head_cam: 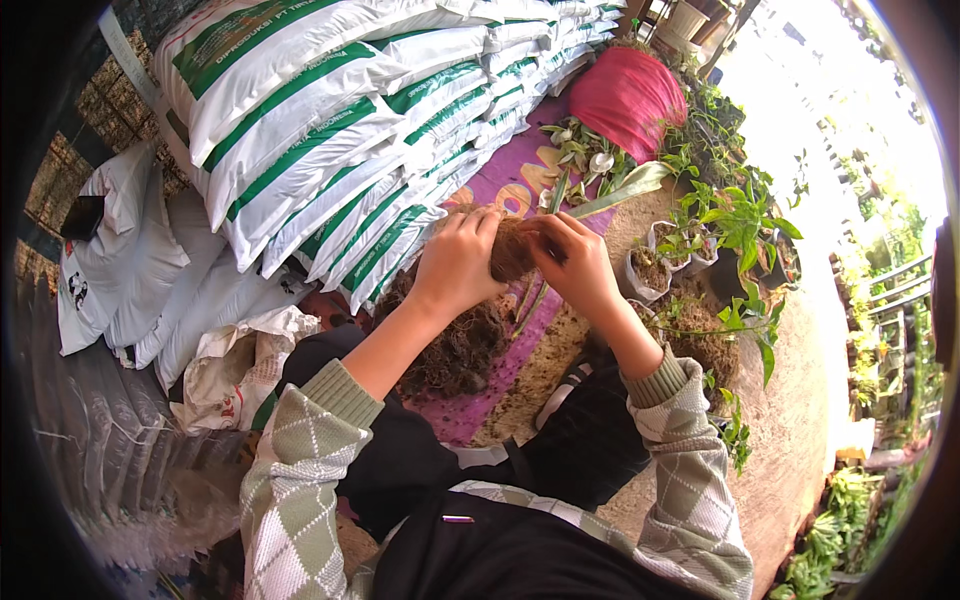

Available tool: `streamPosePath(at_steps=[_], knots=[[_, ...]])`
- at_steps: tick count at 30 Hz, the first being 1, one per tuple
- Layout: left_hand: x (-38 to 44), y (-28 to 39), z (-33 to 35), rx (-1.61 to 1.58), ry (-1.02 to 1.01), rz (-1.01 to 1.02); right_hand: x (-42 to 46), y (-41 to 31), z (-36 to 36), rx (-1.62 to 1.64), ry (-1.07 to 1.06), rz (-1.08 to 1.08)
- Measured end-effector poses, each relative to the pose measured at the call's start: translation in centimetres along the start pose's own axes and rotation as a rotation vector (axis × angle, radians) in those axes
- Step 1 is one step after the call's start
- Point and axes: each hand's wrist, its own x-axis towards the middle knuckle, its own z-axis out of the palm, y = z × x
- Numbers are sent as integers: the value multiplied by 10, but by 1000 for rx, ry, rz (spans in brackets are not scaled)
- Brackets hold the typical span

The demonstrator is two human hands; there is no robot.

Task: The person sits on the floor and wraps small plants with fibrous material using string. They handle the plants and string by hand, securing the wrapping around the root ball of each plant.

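Before me, both hands hold a clump of brown fibre (pixel 513 251), which looks like coconut husk or a root mass. My left hand (pixel 461 259) wraps around its left side, fingers over the top and thumb below. At the clump's right edge, the bent fingers of my right hand (pixel 566 251) pinch the fibre. Beneath my left hand a heap of dark, tangled root-like fibre (pixel 465 352) lies on a purple printed sheet (pixel 480 409). The far side of the held clump is partly hidden by my fingers.
Stacked white-and-green plastic sacks (pixel 315 142) rise at the left. An opened white sack (pixel 232 367) stands near my left knee. Potted seedlings (pixel 649 266) and leafy plants line the right side. A red cloth-like bundle (pixel 630 97) and cut leaves (pixel 622 191) lie farther back.
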Motion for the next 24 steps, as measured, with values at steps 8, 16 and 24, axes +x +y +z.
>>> streamPosePath(at_steps=[8, 16, 24], knots=[[7, -12, -20, -12, -59, -86, -16, -13, 1, 277, -124, 369], [8, -21, -30, -312, -12, -173, -33, -5, 12, 736, -187, 465], [4, -19, -50, -641, -76, -233, -33, -9, -6, 963, -433, 515]])
